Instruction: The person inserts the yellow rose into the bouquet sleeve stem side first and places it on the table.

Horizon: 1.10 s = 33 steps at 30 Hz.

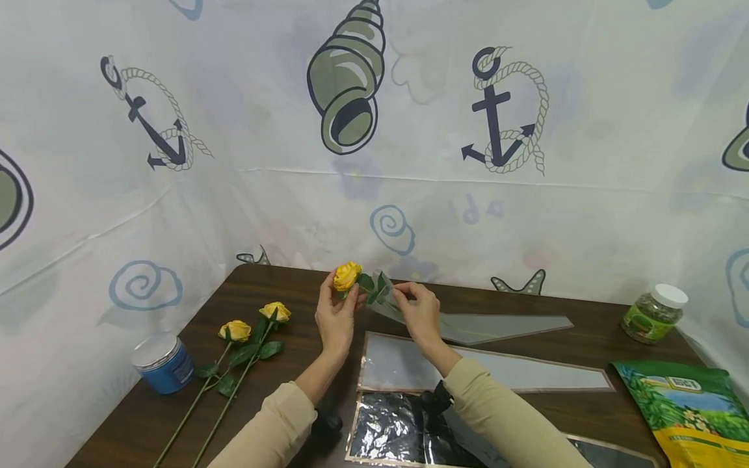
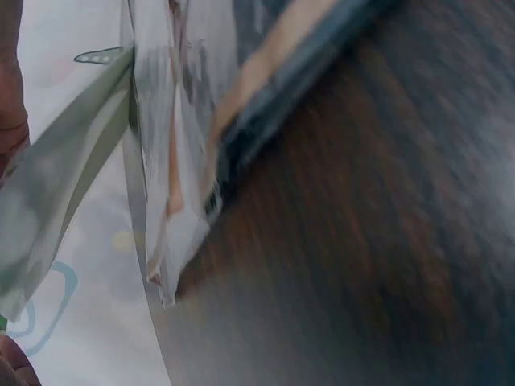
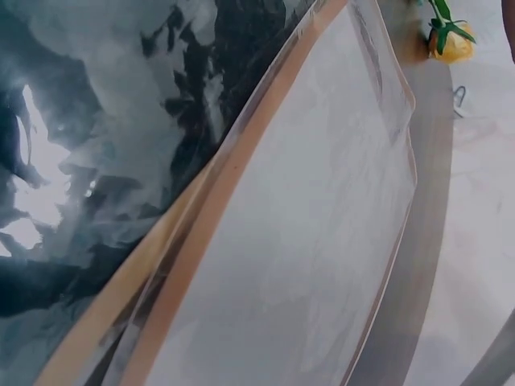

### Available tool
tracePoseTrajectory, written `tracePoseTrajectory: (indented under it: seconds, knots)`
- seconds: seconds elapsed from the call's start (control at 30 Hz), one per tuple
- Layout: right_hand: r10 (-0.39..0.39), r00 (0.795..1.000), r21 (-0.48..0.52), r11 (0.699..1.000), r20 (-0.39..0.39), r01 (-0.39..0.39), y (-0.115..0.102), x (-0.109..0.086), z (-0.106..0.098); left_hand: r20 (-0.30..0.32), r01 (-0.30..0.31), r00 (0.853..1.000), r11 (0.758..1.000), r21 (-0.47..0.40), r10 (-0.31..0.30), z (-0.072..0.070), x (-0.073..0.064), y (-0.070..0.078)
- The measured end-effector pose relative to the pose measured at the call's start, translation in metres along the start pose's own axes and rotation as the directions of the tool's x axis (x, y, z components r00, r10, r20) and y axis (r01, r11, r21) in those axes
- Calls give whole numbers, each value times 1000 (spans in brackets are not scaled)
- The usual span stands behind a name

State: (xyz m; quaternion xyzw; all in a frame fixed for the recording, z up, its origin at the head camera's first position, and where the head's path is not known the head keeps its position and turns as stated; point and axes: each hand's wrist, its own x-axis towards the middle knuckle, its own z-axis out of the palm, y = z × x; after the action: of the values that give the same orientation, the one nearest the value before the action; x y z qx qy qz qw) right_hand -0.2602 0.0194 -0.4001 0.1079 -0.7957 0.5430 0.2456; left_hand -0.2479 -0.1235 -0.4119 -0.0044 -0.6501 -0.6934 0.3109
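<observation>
Curtain: hung behind the table.
Tub: stood at left.
Two roses: lay right of it.
Third rose: was in the left hand.
Sleeves: lay mid-table, left of the bag.
Jar: stood behind the bag.

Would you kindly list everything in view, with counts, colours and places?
loose roses: 2, yellow, table's left
held rose: 1, yellow, rear middle
translucent sleeve: 1, greyish, rear middle
white sleeves: number unclear, beige-edged, table's middle
black sleeves: number unclear, beige-edged, front middle
blue jar: 1, silver lid, far left
clear jar: 1, white lid, green label, right rear
pouch: 1, green and yellow, right front
table: 1, dark brown, underneath
backdrop cloth: count unclear, white, printed, behind
hands: 2, bare; left holding the rose, right pinching the translucent sleeve
</observation>
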Motion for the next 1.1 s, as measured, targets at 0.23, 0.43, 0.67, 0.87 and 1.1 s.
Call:
tracePoseTrajectory:
  seconds: [0.23,0.43,0.67,0.87,1.1]
  knots:
    - [-11,1000,-7,1000,-16,11,0,1,0,9,-64,998,971,231,63,-5,-2,2]
    - [4,1000,80,997,-15,-3,-2,0,0,142,-143,985,933,331,100,-9,-1,-1]
    - [1,1000,89,996,-14,1,-4,0,1,317,-226,944,884,409,95,-15,3,-2]
    - [33,998,121,992,49,-38,-4,-1,2,451,-215,891,831,513,-49,-17,6,4]
    - [30,997,133,990,69,-39,-2,-1,6,524,-340,847,668,662,-88,-9,7,2]
